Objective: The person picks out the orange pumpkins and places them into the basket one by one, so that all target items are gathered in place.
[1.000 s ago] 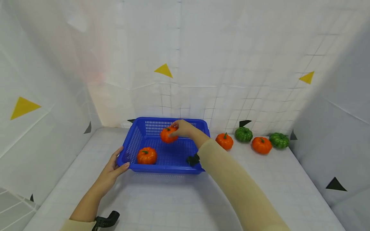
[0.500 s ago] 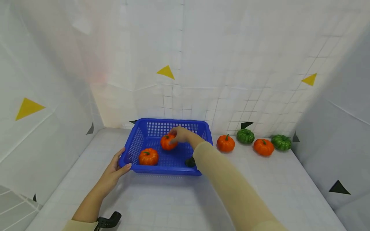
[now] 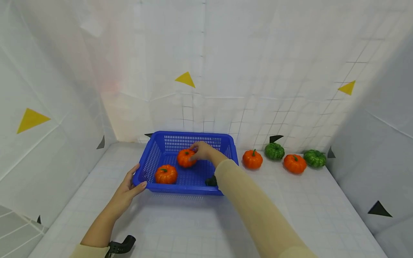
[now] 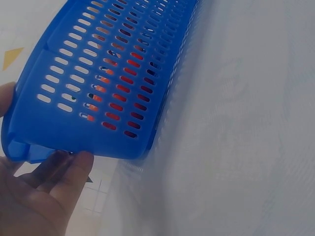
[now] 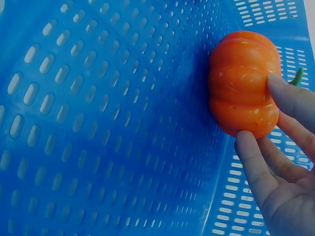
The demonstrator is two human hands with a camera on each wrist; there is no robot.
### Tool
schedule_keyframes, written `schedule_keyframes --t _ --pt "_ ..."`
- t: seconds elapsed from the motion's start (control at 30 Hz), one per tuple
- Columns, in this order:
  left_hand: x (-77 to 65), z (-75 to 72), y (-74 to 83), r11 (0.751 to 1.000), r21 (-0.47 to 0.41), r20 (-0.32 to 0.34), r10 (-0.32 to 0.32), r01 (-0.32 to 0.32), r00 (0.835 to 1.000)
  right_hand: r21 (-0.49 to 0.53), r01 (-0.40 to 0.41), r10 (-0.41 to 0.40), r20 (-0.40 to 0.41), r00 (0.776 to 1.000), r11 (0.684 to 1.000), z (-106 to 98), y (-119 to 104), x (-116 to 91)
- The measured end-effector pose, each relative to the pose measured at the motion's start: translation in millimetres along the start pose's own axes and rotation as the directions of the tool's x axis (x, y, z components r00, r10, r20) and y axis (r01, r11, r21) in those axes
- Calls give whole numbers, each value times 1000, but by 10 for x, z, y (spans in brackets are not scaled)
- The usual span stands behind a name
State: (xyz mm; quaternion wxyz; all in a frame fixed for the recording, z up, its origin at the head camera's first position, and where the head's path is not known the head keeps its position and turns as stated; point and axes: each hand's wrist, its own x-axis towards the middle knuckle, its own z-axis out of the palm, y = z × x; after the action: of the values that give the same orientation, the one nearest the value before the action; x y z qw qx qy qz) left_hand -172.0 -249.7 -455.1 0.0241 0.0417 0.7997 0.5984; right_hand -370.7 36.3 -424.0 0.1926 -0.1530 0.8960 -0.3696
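Note:
A blue plastic basket with slotted walls stands on the white table. My left hand holds its front left corner, thumb on the front rim and fingers along the left side. Inside, my right hand pinches an orange pumpkin with a short green stem. The right wrist view shows thumb and fingertips against that pumpkin, which sits low by the slotted floor. Another orange pumpkin lies at the basket's front left. A dark green object at the front right is partly hidden by my right sleeve.
Right of the basket stand an orange pumpkin, a green pumpkin, a second orange pumpkin and another green one. White sheeting forms the back wall and both sides, with yellow and black triangles on it.
My right hand has lowered the orange pumpkin toward the basket floor, then shifted slightly left with it. The left hand stays on the basket corner. The view has tilted a little.

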Motion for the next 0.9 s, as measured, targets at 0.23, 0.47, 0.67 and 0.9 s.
schedule_keyframes --t 0.23,0.47,0.67,0.9 --pt "24 -1 -20 1000 -12 -2 0 0 1000 29 -7 7 -2 1000 1000 -7 -1 -5" --pt "14 12 -15 1000 -10 -2 -6 6 1000 93 14 -17 31 999 996 -98 -78 -77" --pt "8 5 -25 1000 -19 -7 -5 5 1000 114 67 -72 35 997 991 -218 -231 -161" --pt "17 3 -67 1000 -12 -7 2 -2 1000 8 104 -104 27 994 995 -396 -362 -427"
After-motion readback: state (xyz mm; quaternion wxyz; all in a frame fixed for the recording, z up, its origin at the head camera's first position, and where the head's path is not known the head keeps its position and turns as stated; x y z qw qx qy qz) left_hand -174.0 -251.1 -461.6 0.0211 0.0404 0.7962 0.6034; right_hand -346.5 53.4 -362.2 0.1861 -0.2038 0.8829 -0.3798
